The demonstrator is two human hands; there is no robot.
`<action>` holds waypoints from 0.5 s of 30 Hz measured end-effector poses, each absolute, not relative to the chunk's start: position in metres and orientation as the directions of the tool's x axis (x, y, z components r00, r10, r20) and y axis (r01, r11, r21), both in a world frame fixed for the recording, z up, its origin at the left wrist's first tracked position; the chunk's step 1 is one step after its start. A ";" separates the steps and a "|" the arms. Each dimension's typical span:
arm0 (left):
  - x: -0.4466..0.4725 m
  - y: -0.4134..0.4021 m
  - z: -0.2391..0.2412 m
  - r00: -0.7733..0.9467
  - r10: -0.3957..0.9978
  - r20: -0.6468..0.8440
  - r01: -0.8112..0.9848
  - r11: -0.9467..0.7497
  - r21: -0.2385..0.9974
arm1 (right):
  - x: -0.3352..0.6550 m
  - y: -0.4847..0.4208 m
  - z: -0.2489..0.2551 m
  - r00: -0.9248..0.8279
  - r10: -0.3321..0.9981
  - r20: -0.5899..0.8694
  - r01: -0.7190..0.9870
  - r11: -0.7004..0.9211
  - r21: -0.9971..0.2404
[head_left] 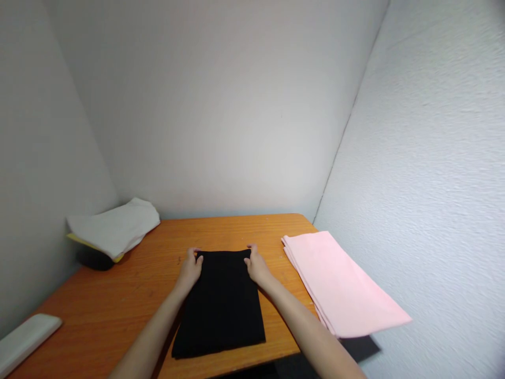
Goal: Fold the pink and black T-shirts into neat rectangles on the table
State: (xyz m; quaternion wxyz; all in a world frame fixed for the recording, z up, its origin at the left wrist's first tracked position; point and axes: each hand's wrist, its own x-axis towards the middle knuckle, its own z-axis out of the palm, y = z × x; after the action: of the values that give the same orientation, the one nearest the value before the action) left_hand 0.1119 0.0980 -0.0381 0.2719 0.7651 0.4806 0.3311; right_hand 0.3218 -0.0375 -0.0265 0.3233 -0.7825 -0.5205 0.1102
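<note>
A folded black cloth [223, 305] lies flat on the wooden table [221, 231], its near edge close to the table's front. At its far left corner, my left hand [191, 269] pinches the fabric between thumb and fingers. The opposite far corner is gripped the same way by my right hand [257, 267]. Between the two hands the far edge of the cloth runs nearly straight, with a slight sag. Parts of the fingers are hidden behind the fabric.
Folded pink cloth [335, 287] lies at the right, hanging past the table edge. At the back left, a white cloth [118, 223] tops a pile with yellow and black items. A white object [29, 339] rests at the near left. Walls border the back and sides.
</note>
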 end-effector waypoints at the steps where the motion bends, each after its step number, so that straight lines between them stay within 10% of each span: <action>1: 0.112 0.100 -0.039 0.317 0.919 0.236 0.576 -0.384 0.722 | 0.321 -0.036 -0.025 0.444 0.881 0.162 0.746 -0.262 -0.613; 9: 0.097 0.092 -0.034 0.353 0.892 0.283 0.685 -0.452 0.571 | 0.309 -0.071 -0.005 0.499 0.817 0.289 0.807 -0.318 -0.497; 15: 0.112 0.078 -0.012 0.596 0.717 0.362 0.654 -0.695 0.299 | 0.241 -0.151 -0.001 0.169 0.883 0.437 0.967 -0.064 -0.245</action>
State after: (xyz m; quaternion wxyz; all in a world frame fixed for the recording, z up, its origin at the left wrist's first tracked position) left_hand 0.1117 0.0778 -0.0122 0.0676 0.8907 0.3846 0.2326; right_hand 0.2410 -0.1511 -0.0012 0.2448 -0.7244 -0.6387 -0.0860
